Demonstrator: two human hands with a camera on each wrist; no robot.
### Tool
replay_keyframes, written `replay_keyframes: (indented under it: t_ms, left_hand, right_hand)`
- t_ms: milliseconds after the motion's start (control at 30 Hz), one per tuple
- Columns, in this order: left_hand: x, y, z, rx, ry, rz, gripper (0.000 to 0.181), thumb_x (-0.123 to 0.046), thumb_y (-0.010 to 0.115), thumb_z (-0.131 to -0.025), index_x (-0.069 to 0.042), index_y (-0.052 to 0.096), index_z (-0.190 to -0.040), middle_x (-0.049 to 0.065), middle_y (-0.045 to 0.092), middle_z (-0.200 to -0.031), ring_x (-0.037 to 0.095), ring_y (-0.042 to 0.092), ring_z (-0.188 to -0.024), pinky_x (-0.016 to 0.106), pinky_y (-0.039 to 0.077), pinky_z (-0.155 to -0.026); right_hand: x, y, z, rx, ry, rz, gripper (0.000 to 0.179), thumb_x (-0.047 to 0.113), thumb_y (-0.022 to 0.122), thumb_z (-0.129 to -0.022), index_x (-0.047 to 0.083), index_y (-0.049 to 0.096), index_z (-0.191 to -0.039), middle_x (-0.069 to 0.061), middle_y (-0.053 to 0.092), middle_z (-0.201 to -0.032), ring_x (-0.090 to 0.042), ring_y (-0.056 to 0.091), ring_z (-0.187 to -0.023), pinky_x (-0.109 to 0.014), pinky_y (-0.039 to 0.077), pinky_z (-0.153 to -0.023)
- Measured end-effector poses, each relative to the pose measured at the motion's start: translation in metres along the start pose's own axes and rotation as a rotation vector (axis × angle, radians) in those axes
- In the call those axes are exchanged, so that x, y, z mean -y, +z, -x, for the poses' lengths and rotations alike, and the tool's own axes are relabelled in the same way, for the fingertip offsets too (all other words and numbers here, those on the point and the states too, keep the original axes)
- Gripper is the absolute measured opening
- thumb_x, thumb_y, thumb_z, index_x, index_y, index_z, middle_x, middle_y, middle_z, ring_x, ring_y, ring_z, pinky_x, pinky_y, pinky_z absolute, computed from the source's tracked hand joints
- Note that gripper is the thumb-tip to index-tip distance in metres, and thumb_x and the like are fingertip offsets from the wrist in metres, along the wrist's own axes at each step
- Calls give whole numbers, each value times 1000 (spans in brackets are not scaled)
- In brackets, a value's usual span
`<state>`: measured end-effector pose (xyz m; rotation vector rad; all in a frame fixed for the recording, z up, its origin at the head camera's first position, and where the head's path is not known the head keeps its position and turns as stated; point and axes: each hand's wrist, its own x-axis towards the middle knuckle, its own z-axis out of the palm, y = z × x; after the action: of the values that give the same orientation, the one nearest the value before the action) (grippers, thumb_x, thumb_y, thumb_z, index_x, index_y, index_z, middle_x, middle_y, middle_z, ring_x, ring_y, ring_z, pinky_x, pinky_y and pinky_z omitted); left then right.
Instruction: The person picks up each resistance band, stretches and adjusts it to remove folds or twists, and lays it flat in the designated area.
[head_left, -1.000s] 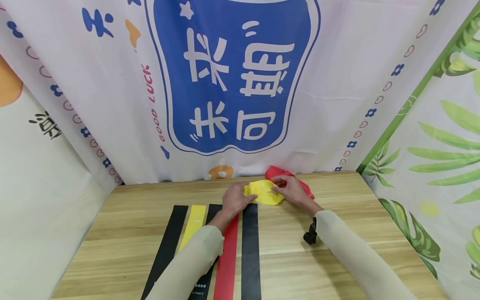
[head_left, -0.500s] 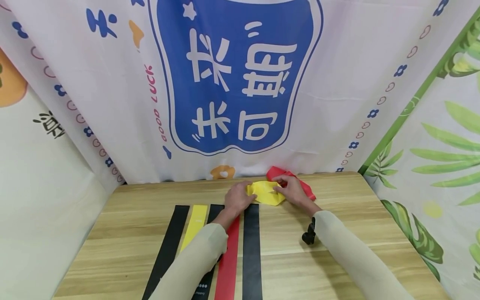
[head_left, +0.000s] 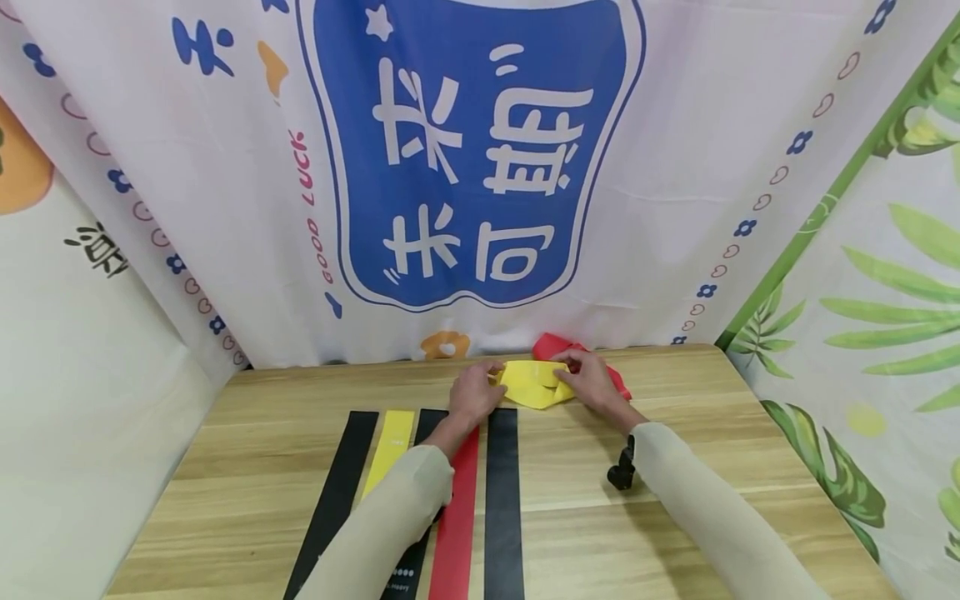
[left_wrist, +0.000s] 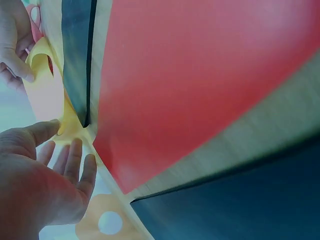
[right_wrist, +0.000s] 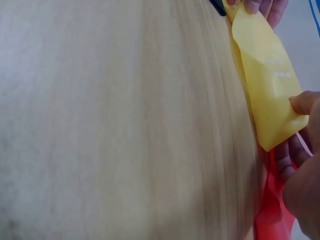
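Observation:
A yellow resistance band [head_left: 534,385] is stretched out between my two hands at the back of the table, its surface bent and slightly folded. My left hand [head_left: 474,393] pinches its left end, the thumb lying on the band in the left wrist view. At the other end my right hand [head_left: 592,382] grips the band with the thumb on its printed face [right_wrist: 274,75] and the fingers behind. A crumpled red band [right_wrist: 275,220] lies under and behind my right hand. Part of the yellow band's underside is hidden.
Several flat bands lie side by side, left to centre: a black one [head_left: 336,492], a yellow one [head_left: 392,446], another black one [head_left: 431,421], a red one [head_left: 456,508] and a black one [head_left: 503,500]. A printed curtain [head_left: 652,208] hangs behind the wooden table [head_left: 585,533].
The yellow band's right part has been turned and pulled flatter, and its top edge sits straighter. My right fingers have shifted slightly on it. The flat bands stay in place.

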<state>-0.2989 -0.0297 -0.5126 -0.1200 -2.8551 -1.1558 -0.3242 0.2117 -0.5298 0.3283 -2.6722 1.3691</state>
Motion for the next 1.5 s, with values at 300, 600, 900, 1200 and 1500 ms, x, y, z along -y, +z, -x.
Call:
replay_keyframes:
  t_ms: [300,600,900,1200,1500]
  left_hand:
    - [-1,-6,-1,-32,34,124,32,4,79,-88,-4,76,-119,8,73,-95,19,69,-84,37,61,-81]
    - [2,-12,-1,-9,-5,212,26,9,75,-90,-5,71,-111,13,72,-104,26,72,-93,37,63,-78]
    - [7,-15,0,14,-8,212,21,12,72,-91,-4,71,-104,14,71,-109,28,71,-95,38,64,-79]
    - [8,-15,3,54,1,194,27,12,72,-90,-4,79,-110,15,73,-111,29,71,-98,38,64,-80]
    - [9,-17,3,72,9,200,28,13,73,-87,-2,78,-110,14,73,-109,29,71,-98,38,63,-80]
  right_hand:
    - [-2,-5,-2,-11,-23,-34,19,-1,75,-96,3,78,-115,-14,74,-110,-24,60,-95,-27,50,-82]
    - [-8,-11,-1,8,6,-8,22,-3,71,-96,4,76,-117,-14,74,-110,-26,64,-98,-31,52,-85]
    - [5,1,-5,133,-73,27,32,-6,70,-94,2,73,-124,-14,75,-115,-29,62,-99,-41,54,-91]
    - [16,16,-12,233,-70,-6,37,-7,71,-93,0,71,-129,-15,73,-125,-31,65,-110,-48,56,-100]
    - [22,24,-20,255,-69,30,32,-1,77,-92,5,75,-123,-11,71,-125,-29,64,-111,-46,56,-103]
